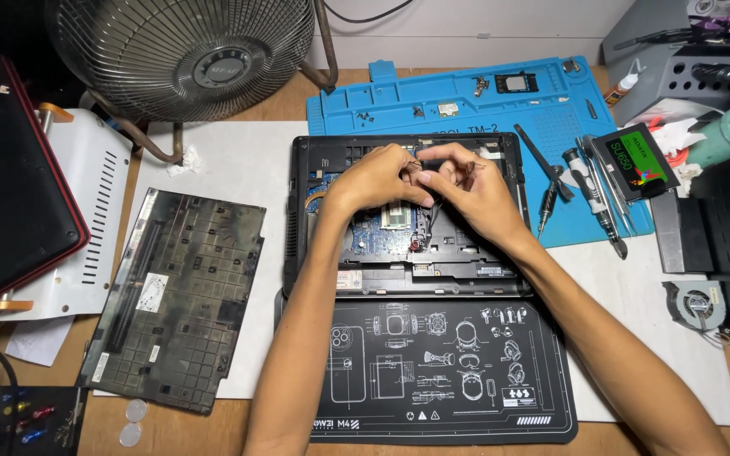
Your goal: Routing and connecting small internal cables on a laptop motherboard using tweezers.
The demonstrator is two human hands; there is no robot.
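At the near edge of the worktop (238, 426) lay a black mat (445, 371) printed with white line drawings of devices, with two coins (133, 422) on the bare wood toward the near left corner. Your forearms crossed over this mat.

Just beyond the mat sat the opened laptop (318, 211), base upward, roughly at the middle of the worktop. Its black bottom cover (175, 295) was already off and lay to the left on the white sheet. The blue circuit board (373, 232) and a memory module (397, 217) stood exposed; the interior looked dark, with cables and empty bays showing.

Your left hand (378, 179) and right hand (471, 187) met over the far half of the chassis. Both grips were narrow, fingertips pinched together on a small dark part at the point where they touched; what that part was could not be made out. Judged from this, disassembly was partly done, and inner parts remained in place.

Toward the right edge lay a small cooling fan (696, 304), a green-labelled drive (635, 160) and screwdrivers (589, 198). At the far edge lay a blue repair mat (458, 105) with loose screws, and a metal desk fan (183, 55) stood at the far left.
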